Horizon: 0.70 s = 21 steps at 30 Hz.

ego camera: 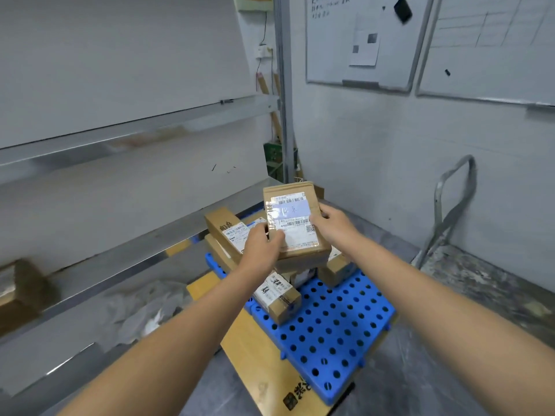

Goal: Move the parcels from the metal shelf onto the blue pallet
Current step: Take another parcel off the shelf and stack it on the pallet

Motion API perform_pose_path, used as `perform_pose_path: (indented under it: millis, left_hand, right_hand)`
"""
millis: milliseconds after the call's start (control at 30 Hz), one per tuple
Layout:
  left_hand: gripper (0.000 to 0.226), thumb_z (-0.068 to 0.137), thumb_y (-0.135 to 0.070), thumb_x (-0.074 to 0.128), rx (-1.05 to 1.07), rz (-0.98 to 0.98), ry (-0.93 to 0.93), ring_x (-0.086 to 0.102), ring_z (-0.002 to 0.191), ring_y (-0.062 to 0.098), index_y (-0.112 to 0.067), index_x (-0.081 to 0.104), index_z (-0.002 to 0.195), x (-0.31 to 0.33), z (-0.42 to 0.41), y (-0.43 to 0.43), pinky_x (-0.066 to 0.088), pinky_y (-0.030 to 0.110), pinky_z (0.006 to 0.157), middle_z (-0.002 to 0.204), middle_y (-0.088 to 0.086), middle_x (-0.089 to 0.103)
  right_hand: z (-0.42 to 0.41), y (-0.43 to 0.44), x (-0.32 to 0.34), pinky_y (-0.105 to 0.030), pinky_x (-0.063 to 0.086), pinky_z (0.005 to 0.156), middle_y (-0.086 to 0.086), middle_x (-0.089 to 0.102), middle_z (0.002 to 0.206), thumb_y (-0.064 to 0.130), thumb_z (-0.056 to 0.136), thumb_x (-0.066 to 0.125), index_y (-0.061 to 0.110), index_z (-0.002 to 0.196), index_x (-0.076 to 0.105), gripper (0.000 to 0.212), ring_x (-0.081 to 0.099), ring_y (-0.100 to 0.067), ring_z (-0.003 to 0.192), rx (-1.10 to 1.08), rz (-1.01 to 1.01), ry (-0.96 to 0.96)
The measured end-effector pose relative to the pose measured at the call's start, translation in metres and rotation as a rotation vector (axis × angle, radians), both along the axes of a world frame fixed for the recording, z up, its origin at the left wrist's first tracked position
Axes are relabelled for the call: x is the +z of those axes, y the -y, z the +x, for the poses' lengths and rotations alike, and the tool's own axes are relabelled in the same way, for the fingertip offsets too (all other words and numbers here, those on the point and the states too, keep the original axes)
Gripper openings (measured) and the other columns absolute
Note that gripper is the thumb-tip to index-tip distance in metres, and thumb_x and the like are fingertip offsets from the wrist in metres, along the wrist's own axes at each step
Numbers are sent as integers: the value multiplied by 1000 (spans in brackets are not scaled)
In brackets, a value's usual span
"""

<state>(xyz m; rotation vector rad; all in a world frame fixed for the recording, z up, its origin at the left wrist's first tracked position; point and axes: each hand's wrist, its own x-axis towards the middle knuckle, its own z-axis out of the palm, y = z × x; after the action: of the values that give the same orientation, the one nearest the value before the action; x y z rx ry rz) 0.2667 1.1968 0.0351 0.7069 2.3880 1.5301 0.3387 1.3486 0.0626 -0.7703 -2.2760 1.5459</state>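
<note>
Flat brown cardboard parcel (295,220), white shipping label: barcodes, QR code, handwritten "北京" on pale strip. Other parcels' labels, whiteboard (360,40) writing: illegible.

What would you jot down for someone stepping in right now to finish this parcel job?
Left hand: gripping the near left edge of the flat brown parcel.
Right hand: gripping its right edge. The parcel is held in the air, label up, above the pile.
Blue pallet: on flattened cardboard on the floor; several parcels already stacked at its far end, including a long box and a small box nearest you. The near half is bare.
Metal shelf: on the left; a blurred brown box sits at its left end.
Left to do: set this parcel down, then fetch the rest.
</note>
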Motion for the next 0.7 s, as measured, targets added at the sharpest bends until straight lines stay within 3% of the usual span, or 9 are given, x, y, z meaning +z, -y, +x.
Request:
perform_pose_path:
  millis: [67,233,267,400,533,600,700]
  left_hand:
    - [11,97,-29,48,14,23,23,54,84,-2,-30,45,108,-8,-17,-10,41,18,62,93,-19,54]
    - [34,97,-32,47,75,1,60,55,106,13,-19,49,129,-17,-70,-32,50,33,88,124,-1,54]
    - [32,96,-32,48,101,-4,70,54,108,14,-20,50,126,-19,-81,-35,49,34,89,126,1,53]
    - [4,94,-27,50,138,1,55,54,96,15,-26,51,91,-18,-114,-43,43,28,72,111,2,54]
    - [14,88,-25,54,194,-55,61,44,91,16,-20,55,75,-14,-152,-47,33,29,66,95,-2,45]
    - [17,88,-25,54,217,-62,58,42,98,16,-18,57,72,-17,-164,-51,32,29,69,92,-4,43]
    - [19,88,-24,55,248,-91,87,44,102,21,-17,58,71,-25,-178,-60,33,30,74,89,-6,40]
  right_hand:
    - [-20,-9,-2,-14,47,52,20,63,93,20,96,47,40,119,57,31,62,1,80,15,-11,6]
    - [-82,-31,-6,-34,57,79,11,64,103,25,98,47,38,129,54,35,66,-12,93,41,-4,66]
    - [-99,-36,-7,-36,57,81,11,64,104,25,98,47,38,130,53,36,66,-13,94,57,8,84]
    - [-144,-49,-10,-41,52,90,9,65,115,29,95,46,38,127,56,35,63,-16,101,93,93,123]
    - [-184,-58,-16,-32,52,78,14,62,100,33,95,46,40,113,56,21,62,-5,87,148,88,130]
    - [-200,-64,-19,-28,50,69,19,62,92,34,94,46,39,113,56,22,61,1,83,172,83,130]
    - [-220,-75,-26,-32,51,75,18,63,94,33,90,46,43,108,56,22,61,-1,86,207,98,134]
